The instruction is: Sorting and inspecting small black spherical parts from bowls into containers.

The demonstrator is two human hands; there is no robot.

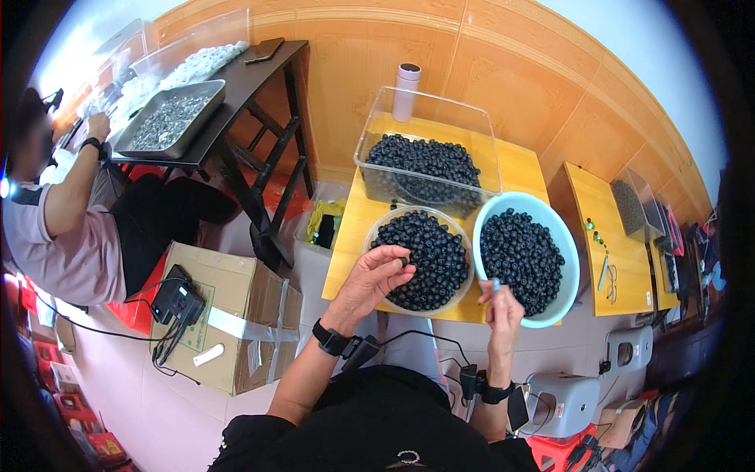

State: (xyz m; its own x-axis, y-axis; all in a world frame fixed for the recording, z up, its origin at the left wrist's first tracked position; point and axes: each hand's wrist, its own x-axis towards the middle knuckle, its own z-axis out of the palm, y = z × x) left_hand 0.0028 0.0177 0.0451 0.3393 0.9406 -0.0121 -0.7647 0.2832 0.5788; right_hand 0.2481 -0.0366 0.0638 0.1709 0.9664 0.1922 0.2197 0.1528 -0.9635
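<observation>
My left hand (373, 280) is over the round clear tub (469, 287), its thumb and forefinger pinching a small dark round piece (404, 261). Many black, bead-like pieces (425, 256) fill that tub. At the near left rim of the pale blue basin (572, 279), my right hand (503, 309) is closed, with a small light-blue tip (495, 285) showing at its fingers. The rest of what it holds is hidden. More black pieces (523, 256) lie in the basin. Behind the tub stands a clear rectangular bin (491, 149) holding still more of them.
All three containers stand on a yellow table (346, 259), with a pink bottle (405, 93) behind. On the left, a person (75, 197) sits at a dark table holding a metal tray (211, 88); a taped cardboard box (236, 315) is nearer. Glasses (612, 285) lie on another yellow table.
</observation>
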